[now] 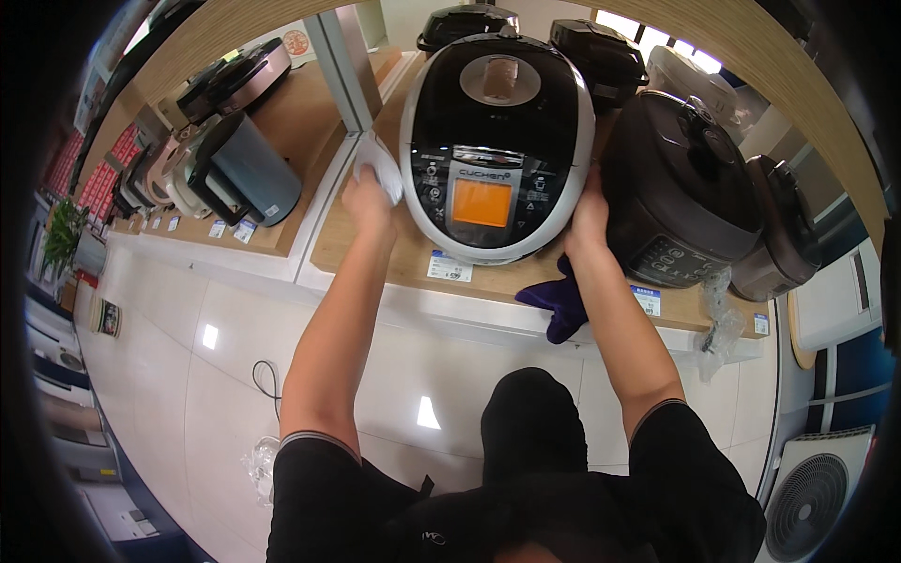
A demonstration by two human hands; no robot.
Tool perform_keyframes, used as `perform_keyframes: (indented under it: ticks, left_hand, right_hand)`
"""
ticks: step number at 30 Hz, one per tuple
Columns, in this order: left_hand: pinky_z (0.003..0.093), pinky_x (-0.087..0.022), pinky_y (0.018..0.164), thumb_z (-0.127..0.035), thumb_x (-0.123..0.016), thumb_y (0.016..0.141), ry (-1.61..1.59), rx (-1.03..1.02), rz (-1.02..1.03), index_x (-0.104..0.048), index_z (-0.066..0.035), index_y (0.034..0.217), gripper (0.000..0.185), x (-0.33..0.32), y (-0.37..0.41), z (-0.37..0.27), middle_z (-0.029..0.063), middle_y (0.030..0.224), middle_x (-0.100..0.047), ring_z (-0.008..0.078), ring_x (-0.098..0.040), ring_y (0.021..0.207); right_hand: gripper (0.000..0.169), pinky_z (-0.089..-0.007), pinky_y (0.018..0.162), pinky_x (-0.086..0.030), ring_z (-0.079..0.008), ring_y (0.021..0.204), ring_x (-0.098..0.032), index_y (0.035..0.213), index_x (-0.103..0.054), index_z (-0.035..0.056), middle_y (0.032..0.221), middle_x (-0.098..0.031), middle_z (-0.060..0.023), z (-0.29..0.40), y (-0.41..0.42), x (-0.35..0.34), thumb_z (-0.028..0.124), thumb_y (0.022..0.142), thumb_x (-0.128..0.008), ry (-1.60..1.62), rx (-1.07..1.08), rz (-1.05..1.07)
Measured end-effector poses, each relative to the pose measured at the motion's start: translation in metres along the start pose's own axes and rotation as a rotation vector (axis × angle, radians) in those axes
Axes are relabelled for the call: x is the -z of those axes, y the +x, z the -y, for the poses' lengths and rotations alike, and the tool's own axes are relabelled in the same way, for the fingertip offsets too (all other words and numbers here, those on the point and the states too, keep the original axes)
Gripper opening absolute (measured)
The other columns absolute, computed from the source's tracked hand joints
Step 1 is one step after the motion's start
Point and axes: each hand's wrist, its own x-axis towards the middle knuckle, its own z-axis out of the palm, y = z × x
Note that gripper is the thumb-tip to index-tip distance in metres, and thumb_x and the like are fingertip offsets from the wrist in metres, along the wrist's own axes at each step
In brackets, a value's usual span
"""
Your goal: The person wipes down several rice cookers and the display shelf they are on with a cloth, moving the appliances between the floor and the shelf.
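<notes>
A black and white Cucken rice cooker (pixel 501 141) with an orange display stands on the wooden shelf in front of me. My left hand (pixel 369 200) is closed around a white cloth (pixel 380 165) by the cooker's left side. Against the cooker's lower right side rests my right hand (pixel 590 214), its fingertips hidden by the body. A purple cloth (pixel 559 302) droops over the shelf edge below my right wrist.
A large dark pressure cooker (pixel 679 190) sits close on the right. Beyond a metal post (pixel 341 67), a blue-grey kettle (pixel 246 169) stands among other kettles. Price tags (pixel 450 266) line the shelf front. Clear plastic wrap (pixel 719 327) hangs from the shelf at right.
</notes>
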Motion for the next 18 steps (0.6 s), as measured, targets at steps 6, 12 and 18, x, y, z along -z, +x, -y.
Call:
perform_keyframes:
  ticks: [6, 12, 18]
  left_hand:
    - [0.0266, -0.05, 0.074, -0.017, -0.073, 0.097, -0.001, -0.123, 0.2, -0.07, 0.002, 0.107, 0.021, 0.123, -0.067, 0.005, 0.0056, 0.093, -0.071, 0.0103, -0.063, 0.081]
    - [0.023, -0.049, 0.067, -0.017, -0.077, 0.094, 0.041, 0.027, 0.317, -0.071, 0.003, 0.102, 0.022, 0.179, -0.177, -0.013, 0.0025, 0.087, -0.071, 0.0062, -0.061, 0.074]
    - [0.0271, -0.054, 0.071, -0.026, -0.067, 0.103, -0.053, 0.219, 0.408, -0.073, 0.005, 0.097, 0.031, 0.221, -0.212, -0.004, 0.0076, 0.084, -0.073, 0.0129, -0.067, 0.074]
  right_hand:
    - [0.048, -0.0368, 0.119, -0.033, -0.0257, 0.142, -0.046, 0.151, -0.047, -0.0036, 0.154, -0.049, -0.0164, -0.024, -0.127, 0.045, 0.015, 0.107, -0.053, -0.456, 0.659, 0.158]
    - [0.03, -0.0312, 0.091, -0.051, -0.0189, 0.108, -0.064, 0.126, -0.066, -0.0014, 0.123, -0.067, -0.0123, -0.061, -0.233, 0.015, 0.003, 0.096, -0.068, -0.608, 0.469, 0.719]
    - [0.021, -0.0264, 0.081, -0.052, -0.0098, 0.083, -0.068, 0.11, -0.075, -0.0013, 0.096, -0.075, -0.0026, -0.068, -0.214, 0.021, 0.017, 0.1, -0.07, -0.419, -0.138, 0.705]
